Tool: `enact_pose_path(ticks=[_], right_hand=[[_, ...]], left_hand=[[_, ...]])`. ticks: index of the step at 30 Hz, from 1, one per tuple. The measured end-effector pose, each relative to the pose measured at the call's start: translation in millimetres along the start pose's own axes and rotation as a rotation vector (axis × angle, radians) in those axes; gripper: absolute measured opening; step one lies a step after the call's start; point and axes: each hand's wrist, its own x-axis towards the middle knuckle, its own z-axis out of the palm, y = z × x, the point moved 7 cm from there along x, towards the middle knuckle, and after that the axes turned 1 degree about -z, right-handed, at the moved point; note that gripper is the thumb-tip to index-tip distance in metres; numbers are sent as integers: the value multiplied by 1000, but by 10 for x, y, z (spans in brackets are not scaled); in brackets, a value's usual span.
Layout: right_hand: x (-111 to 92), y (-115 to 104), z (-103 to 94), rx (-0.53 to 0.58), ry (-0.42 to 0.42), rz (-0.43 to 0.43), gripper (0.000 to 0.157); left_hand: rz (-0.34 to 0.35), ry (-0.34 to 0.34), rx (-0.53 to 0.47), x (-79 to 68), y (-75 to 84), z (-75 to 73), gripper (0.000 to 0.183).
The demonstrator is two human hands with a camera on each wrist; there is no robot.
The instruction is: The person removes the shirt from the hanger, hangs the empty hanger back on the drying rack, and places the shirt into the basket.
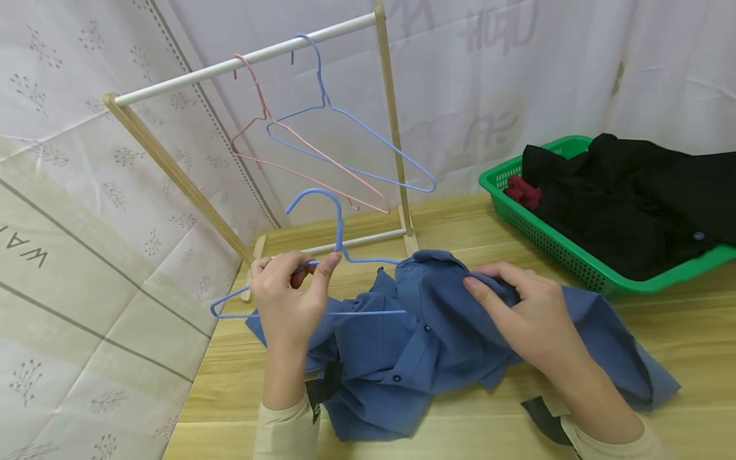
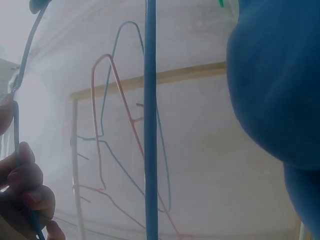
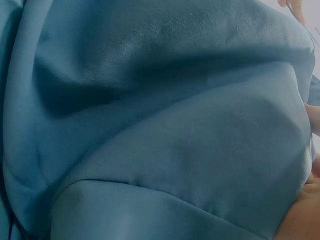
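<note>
My left hand (image 1: 290, 297) pinches a blue hanger (image 1: 339, 227) on its shoulder wire, just below the hook. In the left wrist view, that hand's fingers (image 2: 30, 180) curl around the wire, and the hanger's bottom bar (image 2: 150, 125) crosses the middle. A blue buttoned shirt (image 1: 374, 358) lies bunched over the tabletop, and its collar area covers the hanger's right end. My right hand (image 1: 529, 313) grips the shirt's fabric near the collar, thumb on top. Blue cloth (image 3: 190, 150) fills most of the right wrist view.
Behind stands a rack with a white rail (image 1: 247, 61) and wooden legs. From it hang a pink hanger (image 1: 264, 115) and another blue hanger (image 1: 324, 99). At the right, a green basket (image 1: 575, 255) holds black clothes (image 1: 638, 198) and a dark red cloth (image 1: 522, 191).
</note>
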Motion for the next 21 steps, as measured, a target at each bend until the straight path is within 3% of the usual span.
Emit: enact_pose_path(ticks=[8,21], right_hand=[[-6,50,9,29,3,3,13],[-17,146,29,-2,-58,85,12]], left_hand=[[-17,0,10,-42,-68,1,38],[-43,-17,-9,-118,-134,42,37]])
